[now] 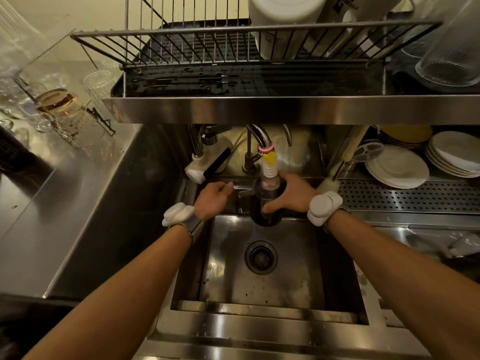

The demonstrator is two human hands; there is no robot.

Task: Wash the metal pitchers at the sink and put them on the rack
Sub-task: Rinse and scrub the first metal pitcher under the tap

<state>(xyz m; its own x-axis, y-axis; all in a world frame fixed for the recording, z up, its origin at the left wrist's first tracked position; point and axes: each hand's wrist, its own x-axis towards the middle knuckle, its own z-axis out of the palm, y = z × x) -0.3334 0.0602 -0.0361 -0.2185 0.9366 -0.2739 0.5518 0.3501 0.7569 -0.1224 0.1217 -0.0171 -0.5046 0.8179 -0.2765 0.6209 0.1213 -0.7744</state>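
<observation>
A dark metal pitcher (262, 211) is held upright over the back of the steel sink (262, 281), its mouth right under the tap's ribbed white nozzle (269, 172). My right hand (291, 194) grips the pitcher's body from the right side. My left hand (214, 197) is at the tap lever (240, 187) to the pitcher's left, fingers curled on it. The wire rack (207, 48) sits on the shelf above the sink, its left part bare. Whether water flows is unclear.
White containers (285, 19) and glass jars (452, 48) fill the rack's right side. Stacked plates (397, 167) stand on a perforated drainboard (405, 196) to the right. Glassware (52, 100) crowds the left counter. A second tap with a white filter (207, 159) hangs at the back left.
</observation>
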